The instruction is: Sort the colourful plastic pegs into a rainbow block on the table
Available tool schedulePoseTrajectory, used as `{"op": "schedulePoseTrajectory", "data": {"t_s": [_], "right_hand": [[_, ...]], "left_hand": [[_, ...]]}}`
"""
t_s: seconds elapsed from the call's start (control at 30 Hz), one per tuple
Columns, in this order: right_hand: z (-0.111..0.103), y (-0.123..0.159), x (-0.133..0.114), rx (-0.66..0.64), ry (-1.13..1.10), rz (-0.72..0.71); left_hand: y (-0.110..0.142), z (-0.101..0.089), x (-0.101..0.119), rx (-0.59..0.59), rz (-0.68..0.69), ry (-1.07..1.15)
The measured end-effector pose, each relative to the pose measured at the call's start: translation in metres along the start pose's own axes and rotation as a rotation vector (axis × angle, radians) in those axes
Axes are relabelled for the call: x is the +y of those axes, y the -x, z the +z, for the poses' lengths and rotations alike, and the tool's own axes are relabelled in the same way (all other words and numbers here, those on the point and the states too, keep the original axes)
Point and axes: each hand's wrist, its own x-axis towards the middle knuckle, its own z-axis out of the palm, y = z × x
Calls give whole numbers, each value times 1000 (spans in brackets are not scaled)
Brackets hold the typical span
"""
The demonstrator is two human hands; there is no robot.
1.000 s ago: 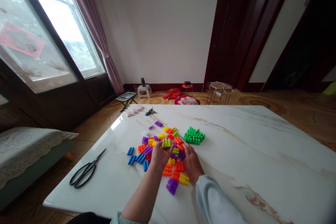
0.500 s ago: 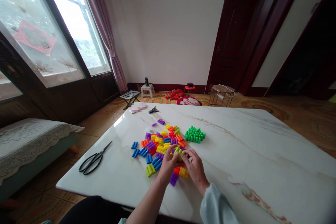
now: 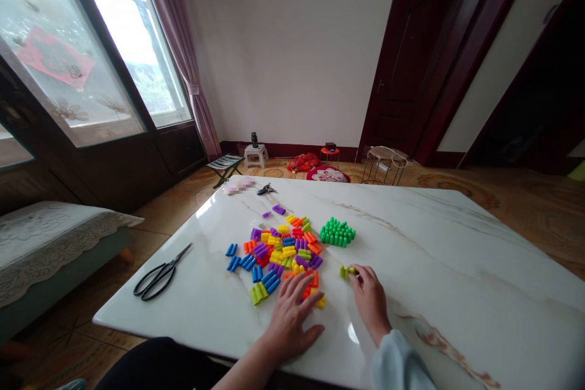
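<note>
My left hand (image 3: 292, 314) is open, fingers spread, over the near edge of a pile of colourful plastic pieces. Orange and yellow pieces (image 3: 322, 301) show beside and beneath its fingers. To the right, my right hand (image 3: 369, 300) pinches the end of a small group of yellow-green plastic pieces (image 3: 345, 271) at the tabletop. Its fingertips hide part of that group. Behind it stands a tight cluster of bright green knobbed pieces (image 3: 337, 233). In the pile, the purple, yellow, red, orange and blue pieces (image 3: 270, 281) mostly look like joined tubes.
Black-handled scissors (image 3: 159, 274) lie left on the white marbled table (image 3: 457, 256). Small dark pliers (image 3: 266, 189) and a blurred pinkish item (image 3: 239, 185) are at the far edge. Beyond stand a round stool (image 3: 386, 155) and a white stool (image 3: 256, 155); a lace-covered bench (image 3: 59, 244) is left.
My hands have parted. The right moved right with the yellow-green pieces, bringing them to the tabletop away from the pile; the left let go and spread over the pile's near side.
</note>
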Motion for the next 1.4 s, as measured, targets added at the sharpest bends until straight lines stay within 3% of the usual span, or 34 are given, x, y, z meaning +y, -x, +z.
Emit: {"op": "schedulePoseTrajectory", "data": {"t_s": [0.07, 0.23, 0.7, 0.93, 1.17, 1.4], "right_hand": [[1, 0, 11, -1, 53, -24], [7, 1, 21, 30, 114, -40], [24, -62, 43, 35, 223, 11], [32, -79, 50, 66, 238, 11], [34, -84, 52, 93, 234, 7], [47, -61, 36, 77, 199, -42]], "left_hand": [[0, 0, -7, -55, 11, -123], [-12, 7, -24, 7, -54, -247], [-13, 14, -32, 15, -29, -275], [-12, 15, -33, 25, -20, -282], [-12, 15, -33, 37, -21, -282], [-12, 16, -33, 41, -14, -272]]}}
